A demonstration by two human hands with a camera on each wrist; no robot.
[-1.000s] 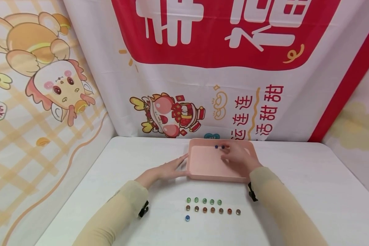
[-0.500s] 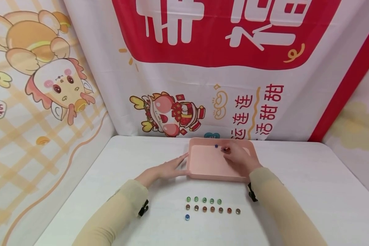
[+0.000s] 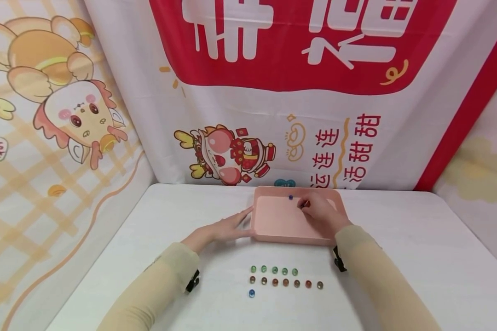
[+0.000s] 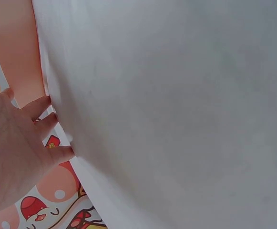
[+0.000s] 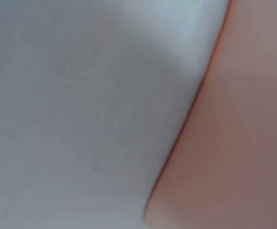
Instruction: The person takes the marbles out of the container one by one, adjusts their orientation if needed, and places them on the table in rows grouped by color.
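A shallow pink tray (image 3: 273, 216) lies at the back of the table. My left hand (image 3: 228, 228) rests against its left side with fingers and thumb spread; in the left wrist view its fingers (image 4: 45, 125) are extended beside the tray wall (image 4: 18, 52). Inside the tray, my right hand (image 3: 322, 210) pinches a dark marble, mostly hidden by the fingertips. One blue marble (image 3: 291, 197) sits by the tray's back wall, left of that hand. The right wrist view shows only the tray's wall (image 5: 233, 143) and white table.
In front of the tray stand a row of several green marbles (image 3: 275, 270), a row of several brown and reddish marbles (image 3: 286, 282), and a single blue marble (image 3: 251, 293). A printed cloth (image 3: 232, 105) hangs right behind the white table (image 3: 182, 197).
My right hand has closed its fingertips on the dark marble by the tray's back wall and drawn slightly toward me. The left hand has stayed at the tray's side.
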